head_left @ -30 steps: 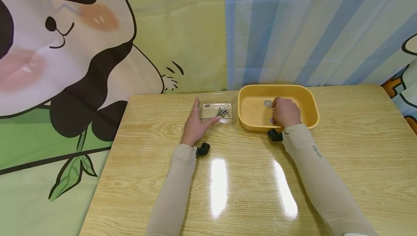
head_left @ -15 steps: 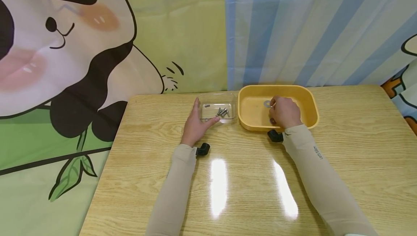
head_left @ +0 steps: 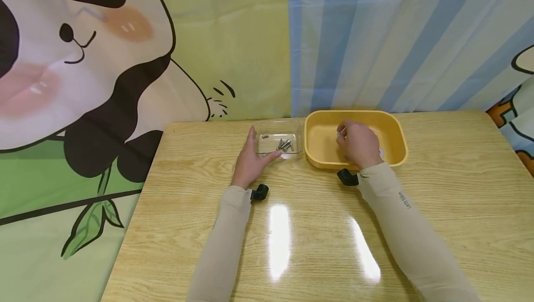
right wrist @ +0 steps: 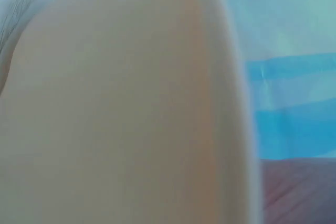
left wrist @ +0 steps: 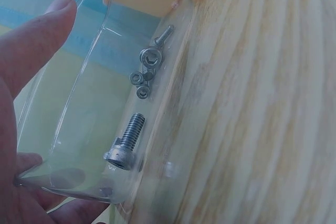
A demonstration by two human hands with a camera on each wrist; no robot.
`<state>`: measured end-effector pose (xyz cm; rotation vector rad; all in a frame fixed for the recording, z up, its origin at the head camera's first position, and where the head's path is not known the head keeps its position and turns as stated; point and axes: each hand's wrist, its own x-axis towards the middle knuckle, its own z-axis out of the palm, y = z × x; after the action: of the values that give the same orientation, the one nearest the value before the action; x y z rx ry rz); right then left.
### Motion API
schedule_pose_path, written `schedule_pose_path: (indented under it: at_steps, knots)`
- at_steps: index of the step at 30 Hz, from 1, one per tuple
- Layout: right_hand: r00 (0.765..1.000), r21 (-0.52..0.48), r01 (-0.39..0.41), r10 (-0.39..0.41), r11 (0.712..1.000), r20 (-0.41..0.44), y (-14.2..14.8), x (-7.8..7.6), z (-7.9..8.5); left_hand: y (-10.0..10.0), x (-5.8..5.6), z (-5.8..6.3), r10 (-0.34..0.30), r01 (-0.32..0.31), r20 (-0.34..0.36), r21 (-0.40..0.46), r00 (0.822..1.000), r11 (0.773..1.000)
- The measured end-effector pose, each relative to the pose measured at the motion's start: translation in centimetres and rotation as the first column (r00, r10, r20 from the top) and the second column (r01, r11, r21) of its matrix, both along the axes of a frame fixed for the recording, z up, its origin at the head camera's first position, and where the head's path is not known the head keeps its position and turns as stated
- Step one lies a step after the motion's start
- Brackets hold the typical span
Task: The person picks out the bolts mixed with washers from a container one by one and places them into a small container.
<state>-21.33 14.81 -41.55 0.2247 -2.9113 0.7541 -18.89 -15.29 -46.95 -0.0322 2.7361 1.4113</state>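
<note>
My left hand [head_left: 250,163] holds the left front corner of a clear plastic box [head_left: 294,128], thumb along the front and fingers round the left side. Inside lie several hex-socket screws [head_left: 286,144]; the left wrist view shows a larger one [left wrist: 126,142] apart from a cluster of smaller ones [left wrist: 149,59]. My right hand [head_left: 359,143] is down in a yellow plastic basin [head_left: 321,154]. Its thumb and fingers pinch a flat grey washer [head_left: 340,133], partly hidden; whether it is lifted I cannot tell. Another washer [head_left: 381,153] shows just right of this hand.
Box and basin stand side by side at the back of the wooden table [head_left: 308,228]. Behind them hangs a printed curtain [head_left: 242,52]. In the right wrist view, the basin's wall [right wrist: 121,108] blocks most of the scene.
My right hand has shifted left inside the basin, and its fingertips are now at the washer that lay beside them. A washer is now visible on its right. The left hand stays put.
</note>
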Motion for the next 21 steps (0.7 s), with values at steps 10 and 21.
schedule_pose_path:
  at_steps: [10,21]
  knots:
    - [0.998,-0.022,-0.032,0.031,0.999,-0.062,-2.0,0.4,0.0,0.0,0.1,0.0,-0.001,0.001,-0.001,0.013,1.0,1.0]
    - [0.99,-0.015,-0.082,0.08,0.996,-0.119,-4.1,1.0,0.2,0.0,0.1,0.1,0.002,-0.002,-0.007,0.003,1.0,1.0]
